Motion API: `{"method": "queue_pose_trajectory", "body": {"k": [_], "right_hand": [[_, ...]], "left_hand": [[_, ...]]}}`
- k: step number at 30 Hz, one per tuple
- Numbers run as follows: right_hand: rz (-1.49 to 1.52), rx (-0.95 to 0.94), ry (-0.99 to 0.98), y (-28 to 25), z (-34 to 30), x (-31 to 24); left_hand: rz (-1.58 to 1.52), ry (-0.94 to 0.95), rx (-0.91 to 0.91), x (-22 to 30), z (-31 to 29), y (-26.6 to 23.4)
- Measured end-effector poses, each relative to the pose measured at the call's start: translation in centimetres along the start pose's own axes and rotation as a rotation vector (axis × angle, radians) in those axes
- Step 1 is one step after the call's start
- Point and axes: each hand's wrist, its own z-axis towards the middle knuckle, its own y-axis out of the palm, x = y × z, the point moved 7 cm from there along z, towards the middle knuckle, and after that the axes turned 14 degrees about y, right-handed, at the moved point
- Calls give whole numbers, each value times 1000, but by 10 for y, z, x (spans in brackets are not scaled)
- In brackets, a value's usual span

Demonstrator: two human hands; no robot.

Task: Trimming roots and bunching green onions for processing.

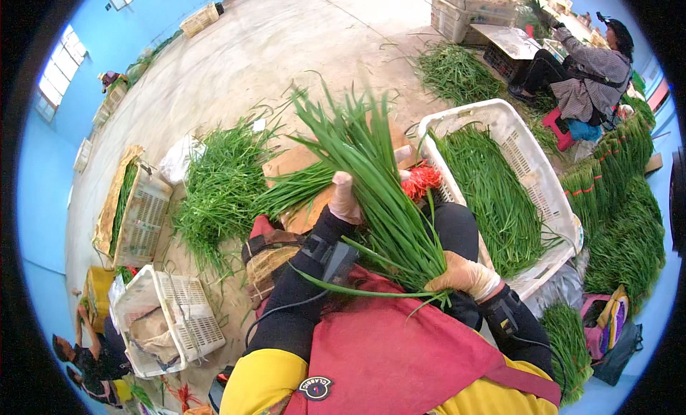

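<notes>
A long bunch of flat-leaved garlic chives [379, 179] slants across my lap, its leaf tips fanned out at the far end. My left hand [347, 200], in a pale thin glove, wraps round the middle of the bunch, with the thumb in front and fingertips showing on the far side. Gloved likewise, my right hand [461, 275] is closed round the near end of the stalks. One stray leaf [357, 289] sticks out to the left across my apron. Beneath the bunch, more chives [293, 190] lie on a brown board [286, 161]. Red ties [423, 180] are bundled beside it.
At my right stands a white crate [529, 140] of chives. A loose heap [221, 193] lies on the floor to the left, near white crates [189, 322]. Tied bunches [607, 172] line the right side. A co-worker [589, 79] sits at the far right; another person [89, 354] is at lower left.
</notes>
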Motion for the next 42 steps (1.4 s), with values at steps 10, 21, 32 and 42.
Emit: {"method": "queue_pose_trajectory", "body": {"k": [10, 21, 32, 42], "right_hand": [[195, -110, 87, 23, 33, 12], [100, -191, 33, 28, 113, -7], [-168, 70, -310, -8, 107, -28], [-276, 124, -1018, 27, 8, -154]], "left_hand": [[261, -2, -58, 57, -6, -13], [566, -153, 31, 121, -12, -5], [861, 146, -42, 134, -35, 52], [901, -103, -19, 80, -28, 78]]}}
